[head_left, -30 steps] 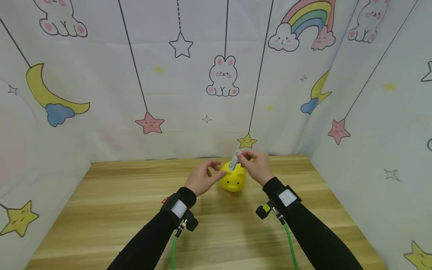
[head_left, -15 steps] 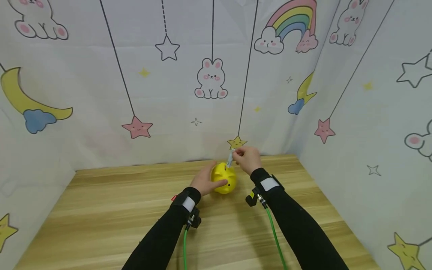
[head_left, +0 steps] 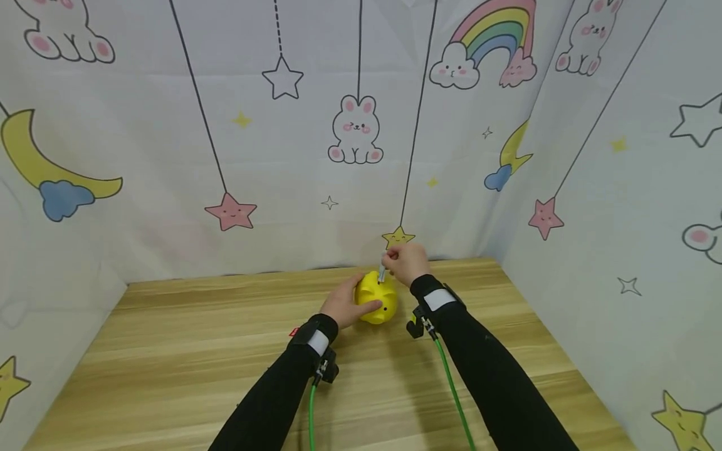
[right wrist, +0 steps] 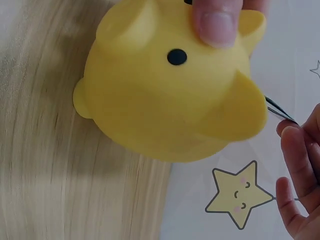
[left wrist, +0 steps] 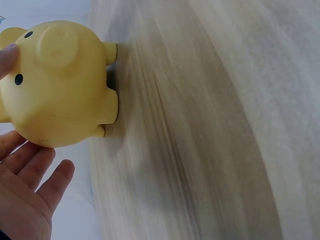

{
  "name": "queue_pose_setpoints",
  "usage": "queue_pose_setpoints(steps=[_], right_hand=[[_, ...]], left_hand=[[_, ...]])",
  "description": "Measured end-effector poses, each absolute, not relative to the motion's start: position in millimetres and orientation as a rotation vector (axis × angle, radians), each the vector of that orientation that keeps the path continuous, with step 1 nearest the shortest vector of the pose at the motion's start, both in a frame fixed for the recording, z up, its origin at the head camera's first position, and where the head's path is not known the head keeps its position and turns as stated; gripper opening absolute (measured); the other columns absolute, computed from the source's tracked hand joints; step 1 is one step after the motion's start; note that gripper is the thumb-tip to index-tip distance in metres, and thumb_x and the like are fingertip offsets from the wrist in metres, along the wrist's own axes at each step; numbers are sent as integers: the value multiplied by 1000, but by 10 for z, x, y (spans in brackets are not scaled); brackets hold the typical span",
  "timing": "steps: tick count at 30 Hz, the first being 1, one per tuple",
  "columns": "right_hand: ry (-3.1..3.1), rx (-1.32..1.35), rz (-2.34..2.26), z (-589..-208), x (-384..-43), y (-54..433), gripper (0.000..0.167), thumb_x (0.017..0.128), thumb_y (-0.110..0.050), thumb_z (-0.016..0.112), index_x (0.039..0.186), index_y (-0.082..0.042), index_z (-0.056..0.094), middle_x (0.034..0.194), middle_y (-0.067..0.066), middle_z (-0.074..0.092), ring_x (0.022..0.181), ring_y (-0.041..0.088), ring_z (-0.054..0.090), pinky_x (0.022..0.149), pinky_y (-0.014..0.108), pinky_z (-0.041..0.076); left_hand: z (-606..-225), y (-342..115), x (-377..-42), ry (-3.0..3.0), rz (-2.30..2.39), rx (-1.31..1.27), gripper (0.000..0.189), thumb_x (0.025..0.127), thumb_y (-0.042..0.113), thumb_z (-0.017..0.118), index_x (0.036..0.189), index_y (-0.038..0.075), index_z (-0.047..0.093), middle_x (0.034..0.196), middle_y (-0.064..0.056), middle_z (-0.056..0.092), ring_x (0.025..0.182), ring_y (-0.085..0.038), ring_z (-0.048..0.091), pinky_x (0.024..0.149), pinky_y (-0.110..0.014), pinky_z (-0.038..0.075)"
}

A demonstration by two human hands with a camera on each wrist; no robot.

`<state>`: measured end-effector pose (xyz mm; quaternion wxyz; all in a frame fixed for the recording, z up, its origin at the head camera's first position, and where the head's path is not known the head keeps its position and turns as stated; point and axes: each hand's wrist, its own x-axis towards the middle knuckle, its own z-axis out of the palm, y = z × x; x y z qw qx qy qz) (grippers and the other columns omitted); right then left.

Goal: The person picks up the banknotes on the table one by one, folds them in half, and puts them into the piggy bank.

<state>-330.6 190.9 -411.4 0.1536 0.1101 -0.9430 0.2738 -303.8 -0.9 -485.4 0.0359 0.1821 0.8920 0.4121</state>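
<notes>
A yellow piggy bank [head_left: 376, 303] stands near the table's back edge, with its face [left wrist: 59, 47] seen close in the left wrist view. My left hand [head_left: 341, 304] steadies it from the left; the thumb [right wrist: 218, 26] lies on the face by an eye, the fingers against the far side. Above the bank my right hand [head_left: 408, 263] pinches a folded greyish-blue banknote [head_left: 381, 273]. The note's lower end is at the slot on top. From the right wrist view, an ear hides where the note [right wrist: 281, 110] meets the bank.
The wooden table [head_left: 186, 357] ends at a white cloth backdrop [head_left: 293, 150] printed with stars, rabbits and a rainbow. A small red tag [head_left: 294, 331] shows beside the left wrist. Green cables [head_left: 454, 394] trail from both wrist cameras.
My left hand has closed on the piggy bank, which now leans or turns so its top slot shows. My right hand has brought the banknote down onto the slot. The head view shifted slightly.
</notes>
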Motion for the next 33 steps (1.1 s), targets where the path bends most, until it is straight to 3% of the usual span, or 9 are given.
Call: queue_pose_setpoints(steps=[4, 9, 33], right_hand=[[-2661, 368, 700, -4137, -3306, 1859, 21, 99, -11, 70, 80, -5, 74, 68, 5, 68, 60, 17, 64, 59, 27, 47], [-2584, 396, 587, -4228, -3306, 1826, 20, 98, -10, 72, 78, -6, 72, 66, 4, 63, 59, 18, 56, 60, 28, 45], [-2384, 455, 434, -4396, -3236, 1748, 19, 95, -7, 75, 76, -5, 72, 67, 5, 67, 60, 21, 63, 63, 37, 57]], left_hand=[[-4822, -8, -3022, 2746, 1250, 543, 89, 96, 51, 78, 162, 4, 43, 159, -20, 52, 143, -40, 53, 117, -55, 43], [-4800, 0, -3004, 2760, 1231, 521, 88, 97, 51, 77, 162, 5, 42, 158, -19, 53, 141, -39, 54, 116, -53, 44], [-4860, -20, -3027, 2754, 1261, 536, 89, 96, 52, 78, 161, 3, 43, 152, -19, 58, 127, -36, 62, 108, -51, 51]])
